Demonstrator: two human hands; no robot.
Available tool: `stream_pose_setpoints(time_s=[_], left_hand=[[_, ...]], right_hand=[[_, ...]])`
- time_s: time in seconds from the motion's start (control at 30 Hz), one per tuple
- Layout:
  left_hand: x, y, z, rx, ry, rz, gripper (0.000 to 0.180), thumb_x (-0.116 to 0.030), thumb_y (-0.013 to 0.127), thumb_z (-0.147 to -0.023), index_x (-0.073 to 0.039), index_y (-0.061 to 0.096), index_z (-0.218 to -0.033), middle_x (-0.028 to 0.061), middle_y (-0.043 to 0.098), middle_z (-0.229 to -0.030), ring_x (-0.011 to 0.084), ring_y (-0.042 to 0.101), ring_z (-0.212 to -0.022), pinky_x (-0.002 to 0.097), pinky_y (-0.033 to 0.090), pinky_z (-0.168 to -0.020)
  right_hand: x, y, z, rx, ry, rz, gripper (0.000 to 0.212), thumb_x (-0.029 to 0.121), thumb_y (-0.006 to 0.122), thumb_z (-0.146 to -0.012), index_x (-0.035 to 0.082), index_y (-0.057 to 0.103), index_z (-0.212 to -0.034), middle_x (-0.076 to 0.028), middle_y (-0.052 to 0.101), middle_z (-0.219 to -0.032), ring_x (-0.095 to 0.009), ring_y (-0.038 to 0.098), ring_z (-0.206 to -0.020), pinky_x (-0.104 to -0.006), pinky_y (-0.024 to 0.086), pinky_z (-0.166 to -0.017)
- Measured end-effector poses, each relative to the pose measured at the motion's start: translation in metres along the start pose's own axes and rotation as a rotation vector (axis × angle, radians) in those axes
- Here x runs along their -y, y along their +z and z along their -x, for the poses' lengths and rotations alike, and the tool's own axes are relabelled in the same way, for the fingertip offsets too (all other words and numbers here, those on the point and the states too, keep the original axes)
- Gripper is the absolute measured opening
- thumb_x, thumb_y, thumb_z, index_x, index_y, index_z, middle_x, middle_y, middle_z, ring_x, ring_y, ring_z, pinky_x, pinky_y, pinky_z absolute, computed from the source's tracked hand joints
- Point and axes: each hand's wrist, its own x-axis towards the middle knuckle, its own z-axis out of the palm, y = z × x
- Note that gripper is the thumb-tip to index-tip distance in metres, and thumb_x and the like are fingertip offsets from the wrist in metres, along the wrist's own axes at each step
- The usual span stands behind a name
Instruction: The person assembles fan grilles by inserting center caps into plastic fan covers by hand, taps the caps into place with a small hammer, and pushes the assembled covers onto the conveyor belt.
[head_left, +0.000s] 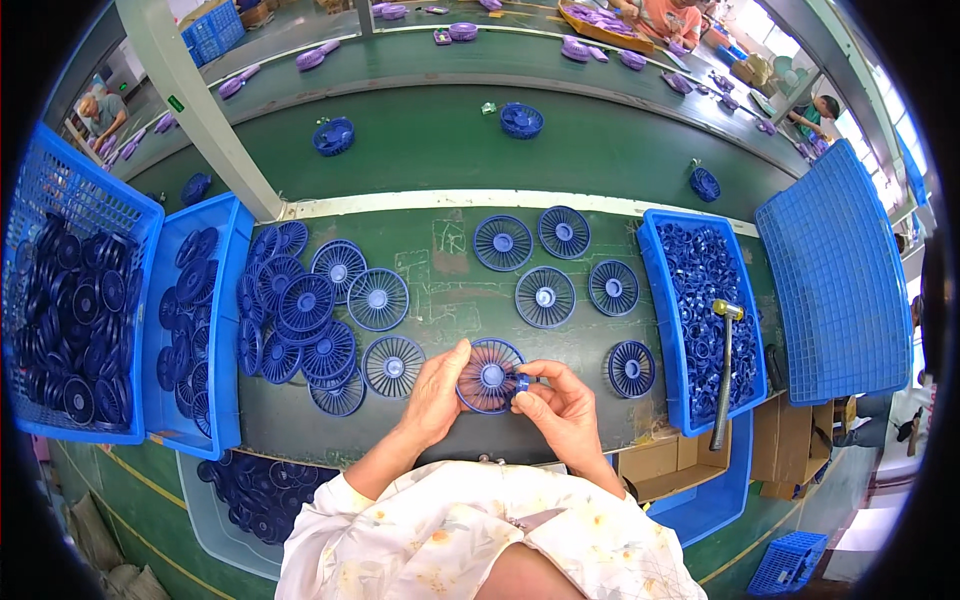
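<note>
Above the near edge of the green bench, my left hand (436, 396) grips a round dark blue fan grille (491, 375) by its left rim. My right hand (562, 405) pinches a small blue plastic part (523, 382) between thumb and fingers, against the grille's right rim; whether it is fitted on I cannot tell. Several loose grilles (545, 297) lie flat beyond my hands, and one grille (631, 369) rests to the right. Left of my hands, more grilles (303, 303) form an overlapping heap.
At right, a blue bin (680, 395) of small blue parts has a hammer (725, 370) lying across it. A blue crate (90, 432) and a blue bin (222, 400) with grilles stand left. Behind, a green conveyor (420, 140) carries blue fan parts (521, 120). Co-workers sit farther off.
</note>
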Motion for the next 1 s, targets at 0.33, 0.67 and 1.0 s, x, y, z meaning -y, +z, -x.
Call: stream_pose_setpoints(time_s=[0.33, 0.67, 1.0], left_hand=[[0.002, 0.006, 0.003, -0.109, 0.047, -0.113, 0.051, -0.044, 0.044, -0.11, 0.001, 0.063, -0.122, 0.0124, 0.071, -0.104, 0.0186, 0.072, -0.09, 0.033, 0.063, -0.077], [0.009, 0.013, 0.007, -0.062, 0.152, -0.138, 0.035, -0.033, 0.048, -0.111, -0.003, 0.062, -0.121, 0.0016, 0.065, -0.102, 0.0063, 0.065, -0.088, 0.0244, 0.061, -0.076], [0.008, 0.021, 0.01, -0.061, 0.189, -0.284, 0.035, -0.033, 0.05, -0.11, -0.002, 0.065, -0.12, 0.0002, 0.066, -0.099, 0.0045, 0.063, -0.087, 0.0219, 0.059, -0.071]], right_hand=[[0.0, 0.006, -0.003, -0.041, -0.144, 0.252, 0.031, -0.007, 0.068, -0.094, -0.005, 0.062, -0.124, -0.009, 0.054, -0.128, -0.012, 0.068, -0.095, -0.0256, 0.056, -0.086], [0.013, 0.017, -0.016, -0.12, -0.559, 0.99, 0.033, 0.001, 0.081, -0.08, 0.001, 0.072, -0.112, -0.015, 0.07, -0.103, -0.023, 0.071, -0.087, -0.0318, 0.058, -0.076], [0.008, 0.013, -0.014, -0.169, -0.529, 1.105, 0.03, 0.004, 0.084, -0.078, 0.003, 0.075, -0.106, -0.012, 0.07, -0.097, -0.028, 0.07, -0.087, -0.0352, 0.057, -0.074]])
